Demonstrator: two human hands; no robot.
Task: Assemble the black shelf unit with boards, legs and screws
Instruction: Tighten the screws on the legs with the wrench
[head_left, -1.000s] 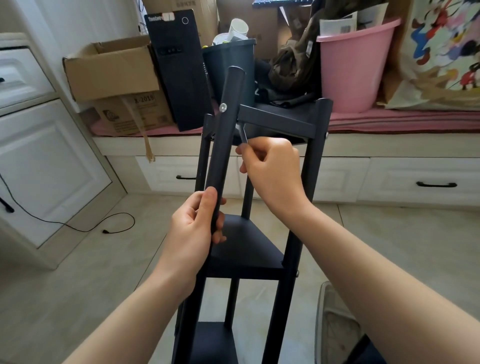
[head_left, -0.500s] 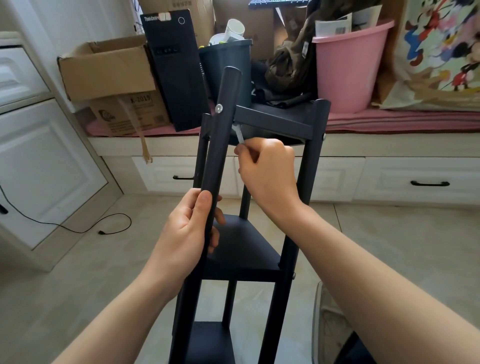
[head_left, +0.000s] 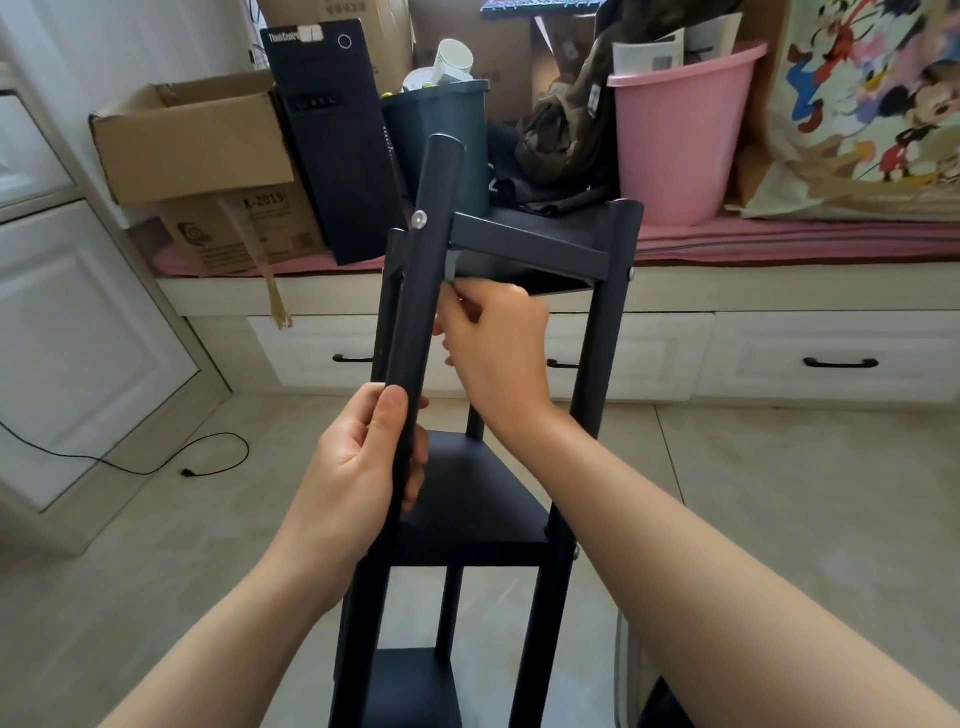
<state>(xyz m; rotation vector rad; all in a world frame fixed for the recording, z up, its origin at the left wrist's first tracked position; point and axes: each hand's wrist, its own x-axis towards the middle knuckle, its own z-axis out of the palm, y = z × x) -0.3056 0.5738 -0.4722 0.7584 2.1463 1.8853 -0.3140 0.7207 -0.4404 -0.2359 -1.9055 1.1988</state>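
Note:
The black shelf unit stands in front of me with three boards between round black legs. My left hand grips the near left leg about halfway up. A silver screw head shows on that leg at the level of the top board. My right hand is curled just under the top board and pinches a small grey metal tool that points up behind the leg. Another screw sits on the right leg.
A window bench with drawers runs behind the shelf, loaded with cardboard boxes, a black computer tower, a dark bin and a pink bucket. A black cable lies on the tiled floor at left.
My right hand has shifted slightly with the tool under the top board. My left hand stays on the leg. The view has drifted a little.

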